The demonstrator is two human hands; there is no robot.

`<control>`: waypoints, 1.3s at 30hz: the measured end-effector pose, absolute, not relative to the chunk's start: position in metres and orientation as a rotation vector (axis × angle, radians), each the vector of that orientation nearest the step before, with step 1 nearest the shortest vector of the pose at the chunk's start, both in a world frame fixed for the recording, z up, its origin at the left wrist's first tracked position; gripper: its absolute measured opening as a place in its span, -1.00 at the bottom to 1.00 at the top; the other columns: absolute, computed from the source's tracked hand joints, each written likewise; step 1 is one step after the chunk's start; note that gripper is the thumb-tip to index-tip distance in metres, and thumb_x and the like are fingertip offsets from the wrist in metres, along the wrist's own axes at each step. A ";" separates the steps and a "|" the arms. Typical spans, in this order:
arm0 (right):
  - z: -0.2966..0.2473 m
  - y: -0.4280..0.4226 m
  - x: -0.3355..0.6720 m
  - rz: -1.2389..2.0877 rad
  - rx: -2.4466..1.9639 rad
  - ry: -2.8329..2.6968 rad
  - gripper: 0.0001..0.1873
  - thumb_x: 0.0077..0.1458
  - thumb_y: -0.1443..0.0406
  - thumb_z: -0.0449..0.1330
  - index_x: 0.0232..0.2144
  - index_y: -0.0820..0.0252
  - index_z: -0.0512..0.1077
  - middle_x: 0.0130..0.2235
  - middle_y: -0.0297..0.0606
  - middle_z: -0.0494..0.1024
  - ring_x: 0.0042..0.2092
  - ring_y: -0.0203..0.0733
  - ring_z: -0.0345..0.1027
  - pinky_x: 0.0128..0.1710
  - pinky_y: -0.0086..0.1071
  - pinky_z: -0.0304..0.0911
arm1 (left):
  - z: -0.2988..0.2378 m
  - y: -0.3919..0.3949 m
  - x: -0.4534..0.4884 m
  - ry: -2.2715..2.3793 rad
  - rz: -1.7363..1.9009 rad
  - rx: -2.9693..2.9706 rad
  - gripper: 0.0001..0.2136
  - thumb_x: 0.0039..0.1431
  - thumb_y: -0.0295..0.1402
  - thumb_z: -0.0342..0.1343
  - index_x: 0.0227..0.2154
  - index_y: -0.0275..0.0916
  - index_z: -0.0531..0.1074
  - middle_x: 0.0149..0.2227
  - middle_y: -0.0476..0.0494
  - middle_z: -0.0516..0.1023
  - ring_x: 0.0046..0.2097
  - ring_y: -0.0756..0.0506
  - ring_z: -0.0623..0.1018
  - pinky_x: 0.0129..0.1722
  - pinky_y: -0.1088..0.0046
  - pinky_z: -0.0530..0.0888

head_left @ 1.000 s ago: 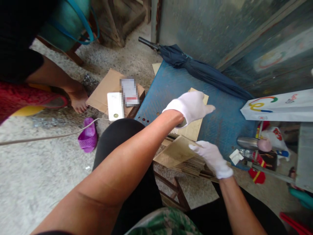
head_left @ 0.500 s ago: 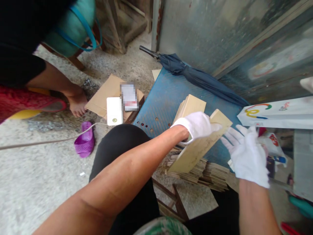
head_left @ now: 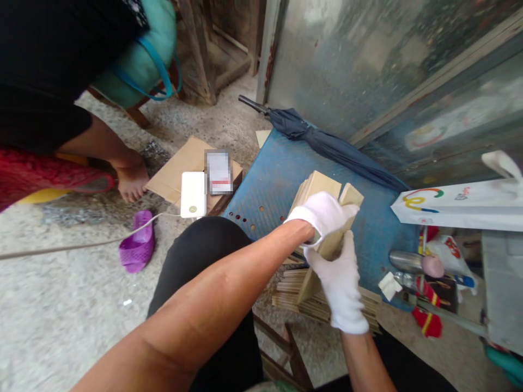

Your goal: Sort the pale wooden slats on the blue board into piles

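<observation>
Both my hands wear white gloves. My left hand (head_left: pixel 324 216) is closed around a thin pale wooden board (head_left: pixel 348 204) held up on edge over the blue table (head_left: pixel 278 169). My right hand (head_left: pixel 341 283) presses against the lower part of the same board, fingers up along its face. A few more boards (head_left: pixel 314 185) stand leaning just behind it. A flat stack of thin wooden boards (head_left: pixel 302 296) lies below my hands at the table's near edge.
A folded dark umbrella (head_left: pixel 327 144) lies along the table's far side. A white paper bag (head_left: pixel 461 207), a metal flask (head_left: pixel 404 261) and small items sit to the right. On the floor are cardboard (head_left: pixel 180 163), a white power bank (head_left: pixel 193 194), a purple sandal (head_left: pixel 137 247) and another person's foot (head_left: pixel 131 182).
My right hand came in from the open air on the right and now rests against the board. The board turned more upright in my left hand.
</observation>
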State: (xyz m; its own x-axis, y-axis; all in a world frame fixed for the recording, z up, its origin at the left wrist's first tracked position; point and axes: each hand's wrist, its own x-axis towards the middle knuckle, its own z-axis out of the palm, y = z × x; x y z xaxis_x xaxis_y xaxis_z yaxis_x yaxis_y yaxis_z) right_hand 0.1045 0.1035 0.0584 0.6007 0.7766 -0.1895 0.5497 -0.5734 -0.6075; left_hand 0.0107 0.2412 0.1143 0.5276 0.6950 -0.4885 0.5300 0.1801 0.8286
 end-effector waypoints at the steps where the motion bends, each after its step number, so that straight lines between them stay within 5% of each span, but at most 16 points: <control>1: 0.061 0.110 0.108 0.621 -2.336 -1.053 0.04 -0.29 -0.07 0.48 0.22 0.21 0.35 0.06 0.05 0.58 0.04 0.27 0.50 0.06 -0.03 0.39 | 0.114 0.244 0.010 1.115 0.153 1.492 -0.57 0.31 -0.08 0.03 -0.17 -0.35 0.63 -0.19 -0.38 0.69 -0.12 -0.28 0.67 -0.16 0.32 0.50; 7: 0.056 0.156 0.126 0.672 -2.452 -1.051 -0.29 -0.20 -0.07 0.44 -0.03 0.11 0.44 -0.14 -0.11 0.62 -0.15 0.13 0.53 -0.09 -0.09 0.41 | 0.117 0.267 -0.001 1.330 0.443 1.432 -0.55 0.37 -0.10 0.08 0.08 -0.40 0.48 0.08 -0.37 0.62 0.14 -0.23 0.58 0.05 0.41 0.45; 13: 0.031 0.190 0.120 0.578 -2.743 -1.031 -0.08 -0.15 -0.09 0.44 0.16 0.24 0.31 0.04 0.16 0.53 0.04 0.29 0.48 0.01 -0.02 0.39 | 0.122 0.275 -0.012 1.367 0.553 1.398 -0.55 0.38 -0.12 0.12 0.12 -0.41 0.47 0.18 -0.34 0.57 0.24 -0.21 0.52 0.16 0.43 0.41; 24: 0.013 0.207 0.106 0.439 -2.865 -1.047 0.14 -0.06 -0.12 0.40 0.35 0.41 0.10 0.13 0.31 0.39 0.11 0.33 0.42 0.05 -0.01 0.35 | 0.121 0.277 -0.013 1.293 0.652 1.367 -0.59 0.39 -0.13 0.10 0.08 -0.37 0.48 0.08 -0.31 0.62 0.16 -0.23 0.57 0.15 0.32 0.45; 33: -0.005 0.200 0.102 0.343 -2.779 -1.074 0.04 -0.09 -0.05 0.42 0.30 0.32 0.18 0.12 0.25 0.35 0.09 0.30 0.38 0.06 0.03 0.33 | 0.117 0.276 -0.007 1.322 0.641 1.442 -0.64 0.38 -0.16 0.10 0.05 -0.33 0.49 0.06 -0.24 0.62 0.14 -0.21 0.58 0.16 0.32 0.47; 39: -0.013 0.189 0.111 0.291 -2.590 -1.158 -0.16 0.08 -0.06 0.28 0.23 0.38 0.29 0.11 0.24 0.41 0.20 0.32 0.29 0.19 0.08 0.24 | 0.117 0.274 -0.007 1.322 0.658 1.476 -0.68 0.36 -0.19 0.10 -0.01 -0.32 0.50 0.03 -0.25 0.62 0.18 -0.24 0.54 0.19 0.31 0.43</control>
State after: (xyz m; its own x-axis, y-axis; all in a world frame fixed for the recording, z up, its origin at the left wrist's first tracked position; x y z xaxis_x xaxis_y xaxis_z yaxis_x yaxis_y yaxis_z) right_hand 0.1113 0.1885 -0.0128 0.6568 0.7512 -0.0653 0.6929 -0.6354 -0.3408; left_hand -0.0066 0.2741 0.1167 0.2529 0.9427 -0.2176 0.3952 0.1046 0.9126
